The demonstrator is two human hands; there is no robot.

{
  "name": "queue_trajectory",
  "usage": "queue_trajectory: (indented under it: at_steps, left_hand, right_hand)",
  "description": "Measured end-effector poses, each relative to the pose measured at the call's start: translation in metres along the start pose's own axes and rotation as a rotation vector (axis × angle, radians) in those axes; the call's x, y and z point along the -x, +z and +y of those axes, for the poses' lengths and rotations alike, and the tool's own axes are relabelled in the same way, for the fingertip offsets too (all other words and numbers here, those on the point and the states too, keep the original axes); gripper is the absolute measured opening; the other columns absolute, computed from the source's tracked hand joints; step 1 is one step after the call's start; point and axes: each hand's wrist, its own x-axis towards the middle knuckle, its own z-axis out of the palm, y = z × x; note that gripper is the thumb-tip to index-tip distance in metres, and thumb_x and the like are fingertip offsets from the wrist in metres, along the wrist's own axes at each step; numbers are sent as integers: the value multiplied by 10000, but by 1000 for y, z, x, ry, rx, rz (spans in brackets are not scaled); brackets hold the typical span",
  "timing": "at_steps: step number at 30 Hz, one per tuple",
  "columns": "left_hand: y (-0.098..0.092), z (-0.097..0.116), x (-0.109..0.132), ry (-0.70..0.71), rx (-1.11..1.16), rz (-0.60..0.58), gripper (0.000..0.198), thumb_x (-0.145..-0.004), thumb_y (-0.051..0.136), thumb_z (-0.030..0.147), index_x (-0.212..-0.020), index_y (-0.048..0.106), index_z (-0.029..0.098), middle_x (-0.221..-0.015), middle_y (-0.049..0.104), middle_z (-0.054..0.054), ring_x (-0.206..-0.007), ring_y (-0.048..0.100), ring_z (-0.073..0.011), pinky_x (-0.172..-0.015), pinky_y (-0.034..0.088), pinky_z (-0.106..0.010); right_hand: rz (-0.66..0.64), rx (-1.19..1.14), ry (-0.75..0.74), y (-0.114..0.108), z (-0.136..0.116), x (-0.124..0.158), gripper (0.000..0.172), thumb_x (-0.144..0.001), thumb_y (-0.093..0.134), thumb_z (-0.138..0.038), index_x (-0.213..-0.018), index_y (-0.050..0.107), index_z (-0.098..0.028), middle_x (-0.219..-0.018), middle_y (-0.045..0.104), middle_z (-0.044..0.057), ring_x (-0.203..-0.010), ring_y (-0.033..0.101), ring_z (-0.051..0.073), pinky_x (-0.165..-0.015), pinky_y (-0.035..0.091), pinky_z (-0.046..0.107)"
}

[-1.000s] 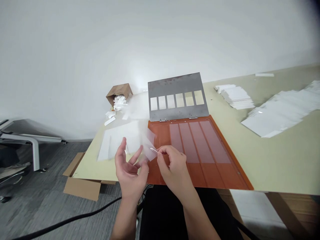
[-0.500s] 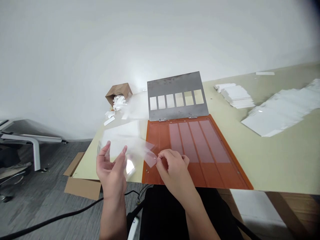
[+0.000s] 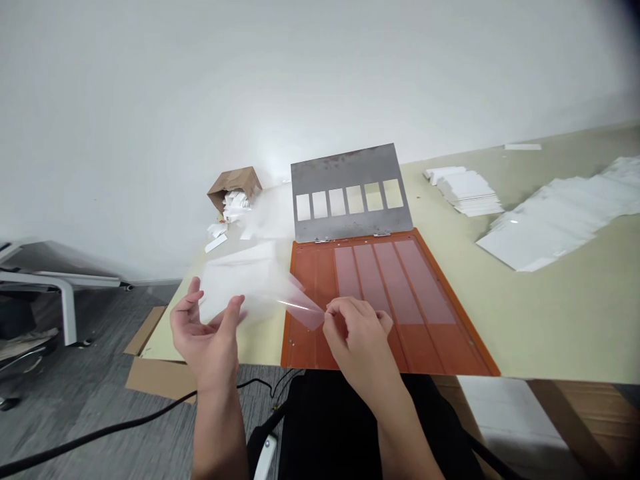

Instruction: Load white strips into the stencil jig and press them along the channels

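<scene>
My right hand (image 3: 357, 330) pinches the corner of a clear film (image 3: 303, 310), which reaches leftward from its fingertips over the left side of an orange tray (image 3: 315, 347). My left hand (image 3: 210, 327) is open, palm up with fingers apart, left of the tray and near the film's blurred far end. Several clear strips (image 3: 400, 280) lie side by side in the tray's slots. Hinged to its back edge, a grey metal lid (image 3: 345, 163) with a row of rectangular openings stands raised. White sheets (image 3: 240, 267) lie behind my left hand.
A small cardboard box (image 3: 235, 179) with white scraps lies at the back left. White strips (image 3: 470, 192) are stacked right of the lid, beside a long fanned row of sheets (image 3: 555, 213). An open carton (image 3: 160, 379) and a black cable (image 3: 125, 424) are below the table's left edge.
My left hand has moved left, away from the right one. My right hand has shifted slightly right with the film, which now stretches more over the tray.
</scene>
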Motion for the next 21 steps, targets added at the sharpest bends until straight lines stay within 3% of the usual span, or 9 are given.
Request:
queue_trajectory:
  at_steps: [4,7,10,12,16,18,21]
  left_hand:
    - [4,4,0,129,-7,-4,518,-652,834,131,-1061,541,253,-1536,431,-80,-727,744,-133,-621,663,-243]
    - [10,7,3,273,-63,21,544,-653,817,95,-1083,519,244,-1510,459,-82,-1120,678,-245,-768,673,-308]
    - [17,11,7,363,-112,41,514,-678,790,81,-1079,509,238,-1467,497,-95,-1424,397,-287,-810,667,-330]
    - [23,12,9,357,-104,28,505,-682,783,74,-1076,509,234,-1480,487,-108,-1434,381,-284,-784,664,-297]
    - [34,10,7,225,-29,-2,507,-667,790,102,-1071,510,226,-1526,434,-132,-1164,657,-251,-675,648,-227]
    - [40,7,4,154,-9,-15,505,-656,793,113,-1062,512,220,-1542,407,-143,-1042,714,-227,-628,636,-212]
    - [49,3,0,117,-2,-22,511,-642,787,104,-1062,516,209,-1552,384,-153,-1128,676,-250,-612,623,-189]
  right_hand:
    - [-7,-7,3,1,-2,1,141,-917,468,-228,-862,598,-230,-947,701,2,-927,603,185,-858,258,370]
    - [21,-15,23,1,-4,2,147,-912,469,-217,-839,597,-226,-929,702,2,-918,602,183,-857,256,370]
    - [50,8,17,3,-2,2,134,-907,484,-218,-843,601,-225,-938,707,7,-929,600,193,-856,249,378]
    - [95,54,20,5,0,3,120,-900,498,-211,-838,600,-221,-959,710,13,-951,595,206,-860,240,391]
    - [217,179,55,11,1,7,129,-893,499,-187,-800,587,-207,-1033,708,51,-1021,563,252,-886,228,441]
    - [252,228,62,14,0,9,126,-887,503,-184,-799,591,-205,-1074,698,71,-1055,539,275,-890,227,463]
    - [285,289,80,18,-2,13,124,-875,513,-167,-788,596,-201,-1107,685,82,-1078,513,291,-891,232,479]
